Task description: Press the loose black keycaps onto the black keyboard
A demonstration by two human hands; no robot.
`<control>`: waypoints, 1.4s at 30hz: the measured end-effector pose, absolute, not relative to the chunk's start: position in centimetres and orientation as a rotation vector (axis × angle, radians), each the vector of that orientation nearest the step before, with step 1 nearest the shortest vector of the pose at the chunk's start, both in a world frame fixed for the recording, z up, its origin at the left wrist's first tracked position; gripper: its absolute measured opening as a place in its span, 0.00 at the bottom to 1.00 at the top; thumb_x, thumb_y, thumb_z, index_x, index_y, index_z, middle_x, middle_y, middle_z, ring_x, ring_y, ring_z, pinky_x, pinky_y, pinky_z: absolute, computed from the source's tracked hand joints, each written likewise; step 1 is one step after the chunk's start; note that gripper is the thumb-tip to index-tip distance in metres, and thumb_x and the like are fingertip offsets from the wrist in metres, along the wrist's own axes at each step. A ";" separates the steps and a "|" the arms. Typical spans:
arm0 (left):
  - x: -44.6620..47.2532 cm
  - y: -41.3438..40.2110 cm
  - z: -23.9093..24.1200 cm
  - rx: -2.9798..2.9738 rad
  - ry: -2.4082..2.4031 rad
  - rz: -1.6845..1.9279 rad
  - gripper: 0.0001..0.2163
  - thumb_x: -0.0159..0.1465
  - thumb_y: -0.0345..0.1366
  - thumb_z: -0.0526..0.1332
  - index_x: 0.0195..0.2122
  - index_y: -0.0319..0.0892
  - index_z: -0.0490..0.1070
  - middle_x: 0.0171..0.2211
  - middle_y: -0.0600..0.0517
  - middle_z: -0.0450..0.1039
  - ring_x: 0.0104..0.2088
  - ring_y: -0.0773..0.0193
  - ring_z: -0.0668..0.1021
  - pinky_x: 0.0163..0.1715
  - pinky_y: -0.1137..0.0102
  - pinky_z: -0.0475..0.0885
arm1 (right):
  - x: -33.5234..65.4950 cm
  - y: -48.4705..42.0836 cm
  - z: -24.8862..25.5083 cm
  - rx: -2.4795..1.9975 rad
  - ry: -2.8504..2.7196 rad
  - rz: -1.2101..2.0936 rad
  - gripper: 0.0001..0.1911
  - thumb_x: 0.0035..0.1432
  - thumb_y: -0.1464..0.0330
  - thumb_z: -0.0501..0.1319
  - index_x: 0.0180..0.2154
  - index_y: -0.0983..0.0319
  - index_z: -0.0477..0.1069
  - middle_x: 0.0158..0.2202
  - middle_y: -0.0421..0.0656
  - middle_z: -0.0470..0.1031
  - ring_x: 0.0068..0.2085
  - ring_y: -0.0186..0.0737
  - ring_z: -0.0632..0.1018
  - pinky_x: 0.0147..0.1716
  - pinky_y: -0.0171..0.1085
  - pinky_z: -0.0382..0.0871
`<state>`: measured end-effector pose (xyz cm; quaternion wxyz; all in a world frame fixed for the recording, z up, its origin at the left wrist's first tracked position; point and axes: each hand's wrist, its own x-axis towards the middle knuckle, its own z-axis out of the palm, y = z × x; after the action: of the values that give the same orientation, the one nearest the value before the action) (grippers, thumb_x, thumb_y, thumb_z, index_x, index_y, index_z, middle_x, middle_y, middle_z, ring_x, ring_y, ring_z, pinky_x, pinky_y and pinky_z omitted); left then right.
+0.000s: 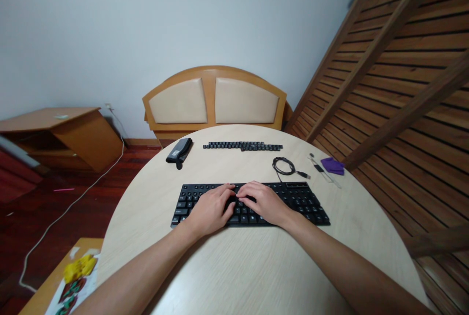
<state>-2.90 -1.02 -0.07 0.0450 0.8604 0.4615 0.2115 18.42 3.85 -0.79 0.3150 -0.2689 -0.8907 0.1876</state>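
Keyboard [244, 218], black: beneath left hand [213, 208] and right hand [266, 203]; long axis left to right, number pad [307, 205] right of both. Hands: fingers bent, tips close together; grasp cannot be told.

There are two hands, one left hand [214, 207] and one right hand [264, 202], and under them one keyboard [252, 220]. On one round table [234, 266] I count also one coiled cable [287, 173], one dark pouch [181, 150] and one purple cloth [332, 165]. The loose keycaps [234, 145] are many, in rows, but too small for exact counting; the slim tools [318, 168] I cannot count surely. Behind is one headboard [208, 95] with two padded panels [178, 101]; at the side, one cabinet [84, 139].
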 end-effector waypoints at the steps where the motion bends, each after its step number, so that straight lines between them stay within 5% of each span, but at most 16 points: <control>1: -2.9 -1.0 -0.1 2.628 1.408 0.649 0.09 0.68 0.34 0.55 0.48 0.42 0.69 0.57 0.44 0.72 0.57 0.54 0.75 0.58 0.57 0.71 | 18.4 3.8 -0.7 -0.708 -2.354 0.488 0.06 0.65 0.72 0.61 0.40 0.60 0.76 0.41 0.45 0.80 0.44 0.42 0.78 0.47 0.43 0.73; 22: -2.9 -1.0 -0.2 2.623 1.442 0.583 0.10 0.68 0.34 0.55 0.49 0.40 0.69 0.58 0.42 0.71 0.58 0.54 0.74 0.59 0.58 0.70 | 18.4 3.8 0.0 -0.642 -2.560 0.238 0.10 0.65 0.70 0.58 0.39 0.60 0.80 0.41 0.45 0.82 0.43 0.44 0.80 0.46 0.44 0.73; 29: -2.9 -1.0 -0.2 2.637 1.431 0.618 0.10 0.68 0.34 0.55 0.49 0.40 0.69 0.58 0.43 0.71 0.57 0.54 0.75 0.59 0.58 0.71 | 18.8 4.6 0.6 -0.672 -2.512 0.409 0.08 0.65 0.70 0.59 0.41 0.59 0.77 0.42 0.44 0.81 0.46 0.42 0.79 0.49 0.42 0.71; 42: -3.0 -0.8 -0.3 2.644 1.423 0.619 0.09 0.68 0.34 0.55 0.47 0.40 0.69 0.58 0.43 0.71 0.57 0.53 0.75 0.57 0.56 0.72 | 16.3 18.0 0.9 -1.559 -2.533 0.022 0.24 0.64 0.70 0.57 0.61 0.60 0.64 0.54 0.51 0.76 0.52 0.50 0.77 0.50 0.42 0.68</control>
<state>-3.01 -0.81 -0.35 0.0380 0.8618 0.4640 0.2017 16.31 17.97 0.95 0.0837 -0.5224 -0.8486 0.0072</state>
